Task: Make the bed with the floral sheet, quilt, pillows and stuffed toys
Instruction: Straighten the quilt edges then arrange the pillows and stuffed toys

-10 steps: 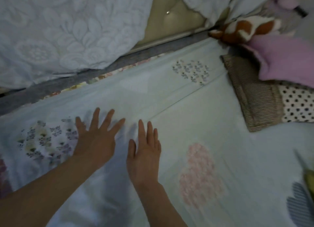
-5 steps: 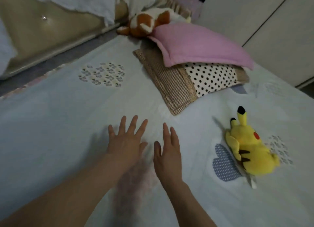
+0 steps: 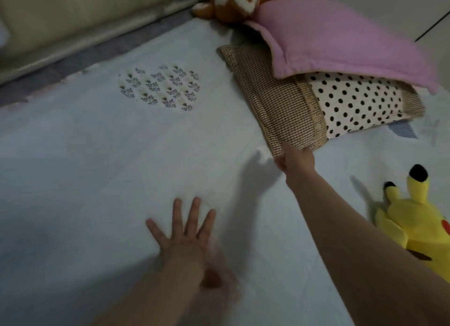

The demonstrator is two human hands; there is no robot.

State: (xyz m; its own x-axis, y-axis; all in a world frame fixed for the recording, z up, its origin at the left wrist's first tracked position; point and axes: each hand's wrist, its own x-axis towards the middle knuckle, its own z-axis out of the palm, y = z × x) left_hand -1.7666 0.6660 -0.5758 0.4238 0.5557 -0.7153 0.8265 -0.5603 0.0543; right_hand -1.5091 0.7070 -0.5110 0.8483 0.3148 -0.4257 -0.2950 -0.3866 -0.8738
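**Taking the pillow by its corner**

The left hand [image 3: 181, 238] lies flat on the sheet [image 3: 97, 155], fingers spread. Beyond it, the right hand [image 3: 295, 158] clasps the near corner of the pillow [image 3: 280, 101], which sits toward the sheet's far right corner. A deeper grip and a steady pull would help, with the sheet kept pinned.

Presses left hand [image 3: 185, 235] flat, palm down, four fingers straight and spread. Angles bare left forearm in from the bottom edge. Reaches right arm out long, elbow near straight, on a diagonal from bottom right. Grips near corner of checked pillow [image 3: 280, 101] with right hand [image 3: 297, 161], back of hand up, fingers curled under and mostly hidden.
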